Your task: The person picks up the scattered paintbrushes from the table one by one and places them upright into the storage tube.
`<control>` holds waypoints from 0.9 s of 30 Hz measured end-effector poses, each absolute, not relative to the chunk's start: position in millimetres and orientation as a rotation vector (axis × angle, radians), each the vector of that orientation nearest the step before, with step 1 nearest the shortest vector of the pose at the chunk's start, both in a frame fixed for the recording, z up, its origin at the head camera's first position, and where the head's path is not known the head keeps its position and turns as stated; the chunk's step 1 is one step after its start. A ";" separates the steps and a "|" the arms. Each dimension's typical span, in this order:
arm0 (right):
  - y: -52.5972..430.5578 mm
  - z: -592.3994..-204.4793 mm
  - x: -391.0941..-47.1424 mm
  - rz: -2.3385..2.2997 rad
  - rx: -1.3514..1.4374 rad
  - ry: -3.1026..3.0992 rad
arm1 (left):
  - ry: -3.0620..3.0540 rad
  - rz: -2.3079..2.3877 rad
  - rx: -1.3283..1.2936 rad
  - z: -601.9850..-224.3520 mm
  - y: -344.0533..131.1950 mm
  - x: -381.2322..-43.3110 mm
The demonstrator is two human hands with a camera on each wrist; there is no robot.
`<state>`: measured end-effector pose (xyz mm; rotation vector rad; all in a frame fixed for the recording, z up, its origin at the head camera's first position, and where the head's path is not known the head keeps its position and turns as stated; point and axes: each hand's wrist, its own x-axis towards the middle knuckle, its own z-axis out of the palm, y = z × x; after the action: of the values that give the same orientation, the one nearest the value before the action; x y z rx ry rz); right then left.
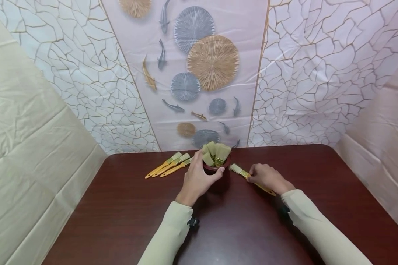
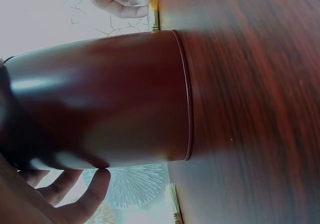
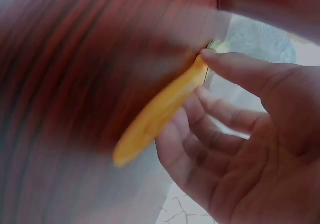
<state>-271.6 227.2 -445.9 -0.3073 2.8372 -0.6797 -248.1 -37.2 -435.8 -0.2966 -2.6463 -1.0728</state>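
A dark reddish-brown cylindrical cup (image 2: pixel 110 98) stands upright toward the back of the table, with several paintbrushes (image 1: pixel 222 152) in it, bristles up. My left hand (image 1: pixel 196 179) grips the cup from its left side, thumb at the front near the rim and fingers around the far side. To the right of the cup, my right hand (image 1: pixel 268 177) pinches a paintbrush (image 3: pixel 160 114) between thumb and fingers at the neck of its yellow handle. This brush's pale bristles point toward the cup, and its handle end slants back toward me, low over the tabletop.
Three more yellow-handled paintbrushes (image 1: pixel 167 168) lie side by side left of the cup, bristles toward the back. The glossy dark red-brown table (image 1: pixel 232 228) ends at a patterned backdrop (image 1: pixel 292 92), with pale cloth walls (image 1: pixel 36 147) at both sides.
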 end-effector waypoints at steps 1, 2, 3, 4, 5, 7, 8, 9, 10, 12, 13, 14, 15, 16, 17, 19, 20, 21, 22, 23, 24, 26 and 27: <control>223.8 -446.2 -271.3 -0.675 -0.302 2.849 | -2.649 -1.069 -0.291 -435.9 -37.9 -248.4; 220.3 -446.7 -271.4 -0.681 -0.286 2.859 | -2.653 -1.068 -0.286 -436.2 -38.4 -248.8; 217.1 -447.6 -271.9 -0.679 -0.275 2.872 | -2.658 -1.067 -0.281 -436.3 -38.6 -248.9; 213.9 -448.3 -272.3 -0.678 -0.263 2.882 | -2.665 -1.064 -0.275 -436.4 -38.7 -249.0; 211.0 -449.1 -272.8 -0.684 -0.252 2.884 | -2.671 -1.065 -0.270 -436.4 -38.7 -249.1; 205.8 -451.3 -273.7 -0.704 -0.226 2.880 | -2.677 -1.073 -0.268 -436.1 -38.4 -249.0; 203.3 -452.2 -273.8 -0.723 -0.208 2.869 | -2.678 -1.077 -0.268 -435.9 -38.2 -248.8; 201.1 -453.3 -273.8 -0.737 -0.200 2.860 | -2.677 -1.081 -0.268 -435.5 -38.0 -248.6; 199.3 -454.3 -273.5 -0.759 -0.191 2.851 | -2.677 -1.082 -0.268 -435.0 -37.8 -248.2; 196.7 -456.6 -272.6 -0.814 -0.178 2.828 | -2.676 -1.083 -0.269 -434.3 -37.6 -247.2; 196.2 -457.1 -272.2 -0.830 -0.174 2.826 | -2.678 -1.084 -0.266 -433.7 -37.2 -246.8; 195.6 -457.8 -271.7 -0.847 -0.167 2.819 | -2.680 -1.084 -0.266 -433.3 -36.9 -246.5; 195.6 -458.4 -271.4 -0.856 -0.169 2.819 | -2.682 -1.084 -0.264 -433.0 -36.7 -246.0; 195.8 -458.6 -271.1 -0.870 -0.163 2.816 | -2.685 -1.083 -0.263 -432.7 -36.6 -245.6; 196.1 -458.7 -270.7 -0.882 -0.160 2.812 | -2.686 -1.084 -0.262 -432.6 -36.5 -245.3; 195.9 -458.1 -270.0 -0.906 -0.150 2.813 | -2.686 -1.088 -0.262 -431.9 -36.3 -244.7; 195.6 -457.4 -269.8 -0.922 -0.151 2.818 | -2.682 -1.090 -0.262 -431.5 -36.3 -244.7; 195.3 -456.5 -269.7 -0.942 -0.151 2.828 | -2.680 -1.089 -0.261 -431.0 -36.4 -244.8; 194.6 -455.0 -269.3 -0.969 -0.147 2.837 | -2.678 -1.089 -0.260 -430.6 -36.6 -245.0; 193.7 -453.2 -268.8 -0.998 -0.149 2.845 | -2.677 -1.091 -0.260 -430.2 -36.8 -245.2; 192.6 -450.8 -268.4 -1.029 -0.150 2.858 | -2.676 -1.093 -0.261 -429.7 -37.2 -245.5; 191.1 -445.7 -266.4 -1.092 -0.157 2.878 | -2.679 -1.099 -0.257 -430.0 -38.0 -245.4; 190.2 -442.8 -265.2 -1.127 -0.161 2.886 | -2.680 -1.102 -0.254 -430.3 -38.6 -245.4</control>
<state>-265.2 190.2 -442.8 -0.1612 2.8860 -1.1267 -245.4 -38.6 -430.3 -0.2543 -2.6803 -1.1019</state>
